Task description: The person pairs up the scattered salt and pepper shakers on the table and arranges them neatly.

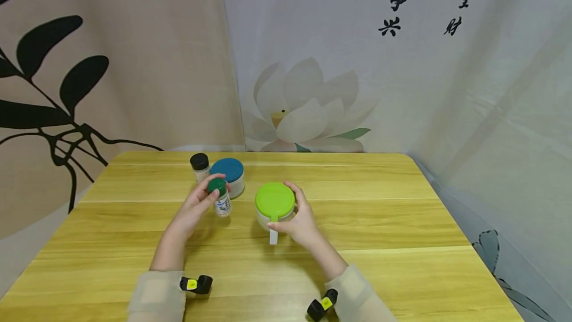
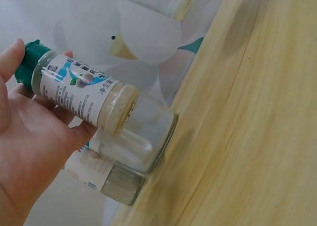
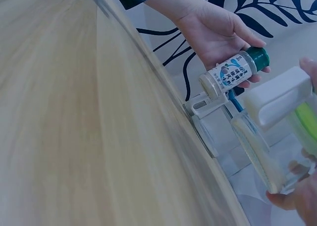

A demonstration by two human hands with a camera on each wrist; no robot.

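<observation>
My left hand (image 1: 191, 211) holds a small seasoning bottle (image 1: 222, 206) with a dark green cap and a printed label, fingers and thumb around its cap end. In the left wrist view the bottle (image 2: 79, 87) appears raised off the table, its pale contents showing at the base. My right hand (image 1: 303, 223) grips a clear jar with a bright green lid (image 1: 274, 199), thumb at the front and fingers round the far side. A white handle (image 3: 280, 97) sticks out from this jar toward the front. Pale contents lie inside it.
Behind the left hand, a clear jar with a blue lid (image 1: 228, 169) stands beside a black-capped bottle (image 1: 199, 161), near the back edge of the wooden table (image 1: 380, 242). A printed curtain (image 1: 335, 24) hangs directly behind the table.
</observation>
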